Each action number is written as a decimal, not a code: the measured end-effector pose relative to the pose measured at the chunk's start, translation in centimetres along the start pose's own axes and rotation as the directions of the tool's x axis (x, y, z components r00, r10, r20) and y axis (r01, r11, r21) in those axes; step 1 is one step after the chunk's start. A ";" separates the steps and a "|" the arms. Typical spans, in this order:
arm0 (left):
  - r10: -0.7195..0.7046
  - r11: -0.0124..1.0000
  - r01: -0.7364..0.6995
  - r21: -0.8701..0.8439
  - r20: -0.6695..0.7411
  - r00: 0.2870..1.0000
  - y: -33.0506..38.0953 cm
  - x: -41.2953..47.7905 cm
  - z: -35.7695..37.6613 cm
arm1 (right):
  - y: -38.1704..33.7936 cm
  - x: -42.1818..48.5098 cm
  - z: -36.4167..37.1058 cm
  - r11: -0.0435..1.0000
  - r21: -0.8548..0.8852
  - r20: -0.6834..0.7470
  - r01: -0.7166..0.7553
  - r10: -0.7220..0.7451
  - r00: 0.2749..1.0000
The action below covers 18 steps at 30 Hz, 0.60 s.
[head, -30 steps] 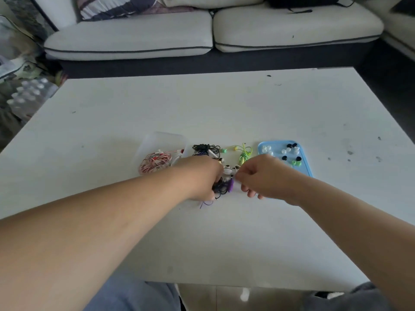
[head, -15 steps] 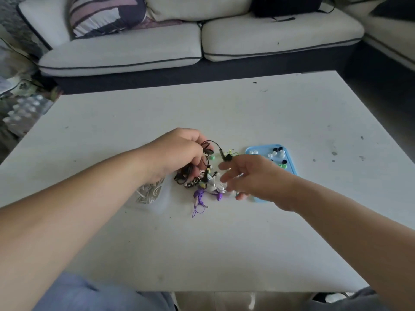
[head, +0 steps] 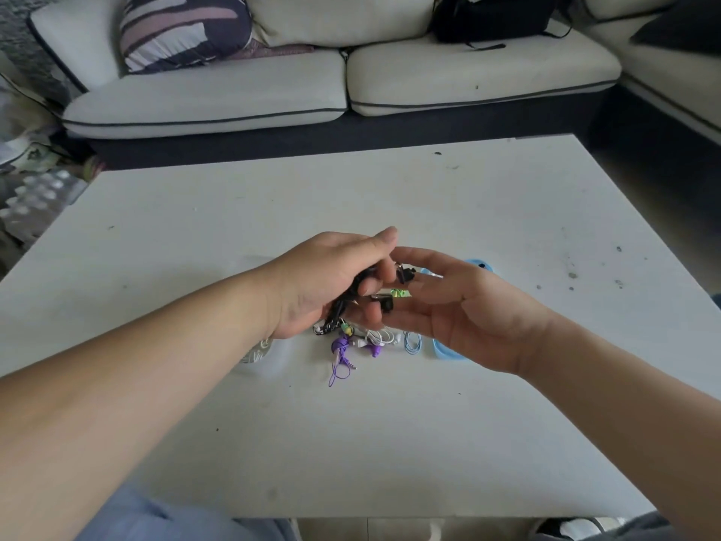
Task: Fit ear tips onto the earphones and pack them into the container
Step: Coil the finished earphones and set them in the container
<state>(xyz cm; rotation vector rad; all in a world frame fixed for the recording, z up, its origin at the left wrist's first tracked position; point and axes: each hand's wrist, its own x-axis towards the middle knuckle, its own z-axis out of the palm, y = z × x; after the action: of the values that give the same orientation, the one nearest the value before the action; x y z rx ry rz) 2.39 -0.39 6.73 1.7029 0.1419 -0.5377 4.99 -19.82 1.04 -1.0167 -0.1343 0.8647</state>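
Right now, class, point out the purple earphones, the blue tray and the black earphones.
purple earphones (head: pixel 342 344), head view, coiled cable bundle.
blue tray (head: pixel 444 351), head view, near rim.
black earphones (head: pixel 385 301), head view, lower earbud.

A white table (head: pixel 234 228) — black earphones (head: pixel 385 302), purple earphones (head: pixel 341 345), light-blue tray (head: pixel 446 351), purple-striped cushion (head: pixel 183 29).

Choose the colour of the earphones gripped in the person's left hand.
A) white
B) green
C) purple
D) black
D: the left hand curls its fingers round the black earphones above the table, while the purple earphones and white earphones lie loose on it.
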 end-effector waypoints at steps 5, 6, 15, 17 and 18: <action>-0.002 0.998 0.001 -0.059 -0.015 1.000 -0.1 0.4 0.3 | -0.1 -0.4 -0.1 0.998 -0.039 0.061 0.042 -0.040 0.997; -0.001 0.997 -0.001 -0.072 -0.022 1.000 -0.1 0.5 0.3 | 0.0 -0.4 -0.2 0.997 -0.047 0.069 0.059 -0.055 0.996; -0.034 0.997 0.026 -0.071 -0.115 0.993 -0.5 1.3 1.1 | 0.3 -0.4 -0.7 0.995 -0.015 -0.133 0.098 -0.099 0.986; -0.028 0.999 0.023 -0.038 -0.129 0.991 -0.8 1.5 1.3 | 0.4 -0.3 -0.7 0.995 -0.023 -0.148 0.095 -0.097 0.984; -0.012 1.000 0.012 -0.002 -0.129 0.992 -0.8 1.5 1.3 | 0.5 -0.3 -0.7 0.995 -0.036 -0.138 0.097 -0.101 0.985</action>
<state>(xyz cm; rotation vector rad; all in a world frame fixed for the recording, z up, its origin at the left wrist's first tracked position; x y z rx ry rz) 3.00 -1.80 5.24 1.7368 0.2456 -0.4361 4.82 -20.41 0.38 -1.0853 -0.0783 0.7008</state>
